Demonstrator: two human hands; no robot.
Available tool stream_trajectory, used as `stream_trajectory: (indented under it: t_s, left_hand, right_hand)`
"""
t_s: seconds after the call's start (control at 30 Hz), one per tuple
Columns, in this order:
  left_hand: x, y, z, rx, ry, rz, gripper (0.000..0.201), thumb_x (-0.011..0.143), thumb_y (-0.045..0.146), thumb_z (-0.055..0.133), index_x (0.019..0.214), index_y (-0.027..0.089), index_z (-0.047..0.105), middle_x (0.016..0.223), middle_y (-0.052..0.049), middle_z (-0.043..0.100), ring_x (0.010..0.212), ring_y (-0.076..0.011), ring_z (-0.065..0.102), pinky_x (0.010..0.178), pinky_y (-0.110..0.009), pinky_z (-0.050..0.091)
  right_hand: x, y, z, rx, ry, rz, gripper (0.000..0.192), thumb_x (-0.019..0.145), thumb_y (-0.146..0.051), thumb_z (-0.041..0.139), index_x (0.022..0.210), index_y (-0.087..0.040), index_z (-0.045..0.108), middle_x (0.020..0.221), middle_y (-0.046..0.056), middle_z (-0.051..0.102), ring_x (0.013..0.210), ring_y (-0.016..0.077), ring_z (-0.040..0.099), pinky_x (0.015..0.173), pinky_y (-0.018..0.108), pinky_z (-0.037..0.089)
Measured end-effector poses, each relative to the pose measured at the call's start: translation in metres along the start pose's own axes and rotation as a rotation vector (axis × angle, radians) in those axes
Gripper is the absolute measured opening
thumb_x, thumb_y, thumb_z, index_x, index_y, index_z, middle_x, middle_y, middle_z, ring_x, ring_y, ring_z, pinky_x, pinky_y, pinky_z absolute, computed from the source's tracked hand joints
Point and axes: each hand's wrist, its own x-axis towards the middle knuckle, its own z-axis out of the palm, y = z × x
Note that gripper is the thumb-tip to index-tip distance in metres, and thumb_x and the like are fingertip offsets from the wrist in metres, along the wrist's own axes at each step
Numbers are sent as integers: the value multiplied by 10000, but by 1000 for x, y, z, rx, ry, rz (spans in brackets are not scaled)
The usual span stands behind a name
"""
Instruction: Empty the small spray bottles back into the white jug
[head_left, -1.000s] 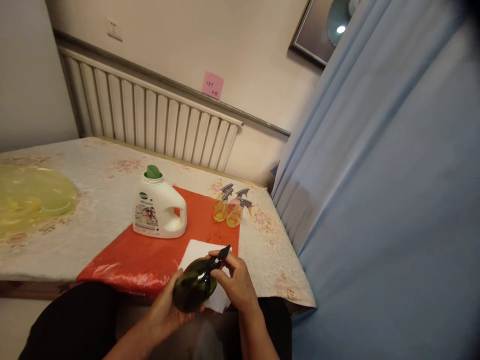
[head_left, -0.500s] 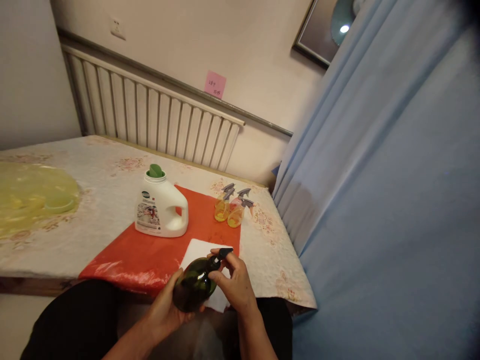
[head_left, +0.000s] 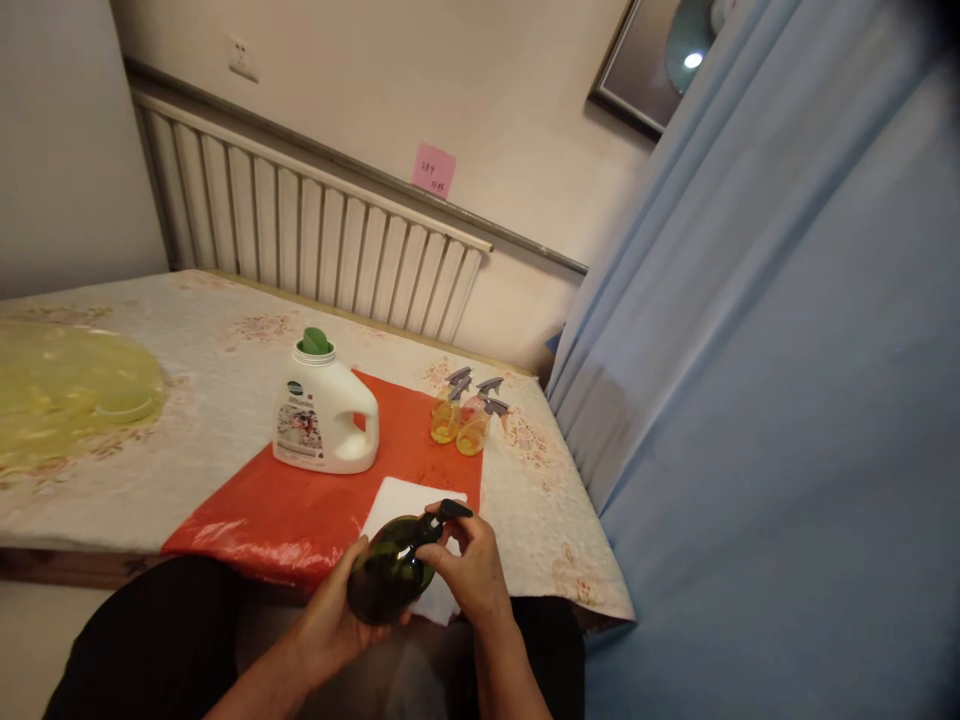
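Note:
A dark green pump bottle [head_left: 386, 575] is tilted in front of me, its black pump head [head_left: 452, 511] toward the upper right. My left hand [head_left: 334, 612] wraps round the body of the bottle from below. At the neck, the thumb and fingers of my right hand [head_left: 471, 568] close on the collar of the pump. Just behind the bottle lies a folded white cloth [head_left: 397, 497], partly covered by the bottle and hands. It rests on a red plastic sheet [head_left: 247, 515] near the table's front edge.
A white detergent jug [head_left: 330, 425] with a green spout stands on the red sheet. Several small spray bottles [head_left: 471, 432] are grouped at its right. Yellow translucent plastic [head_left: 67, 390] lies at the left of the floral tablecloth [head_left: 217, 365]. A blue curtain [head_left: 720, 400] hangs along the right side.
The black pump head has turned slightly, its nozzle now pointing further right. Both hands keep their hold on the bottle. The view has shifted a little.

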Motion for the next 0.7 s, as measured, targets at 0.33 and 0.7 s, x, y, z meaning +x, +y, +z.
stream_trajectory:
  t_s: [0.33, 0.7]
  left_hand:
    - [10, -2, 3, -9, 33, 3, 426, 860, 430, 592, 1097, 84, 662, 875, -165, 784, 740, -335, 737, 591, -413, 574]
    - [25, -2, -9, -41, 95, -46, 422, 828, 448, 633, 1078, 110, 670, 878, -154, 788, 731, -325, 738, 596, -407, 574]
  right_hand:
    - [4, 13, -7, 61, -38, 25, 378, 644, -83, 675, 994, -219, 719, 931, 2, 676, 691, 123, 532, 699, 246, 472]
    - [14, 17, -11, 76, -104, 17, 478, 682, -91, 658, 1134, -247, 661, 1102, 36, 677, 938, 201, 603, 839, 304, 482]
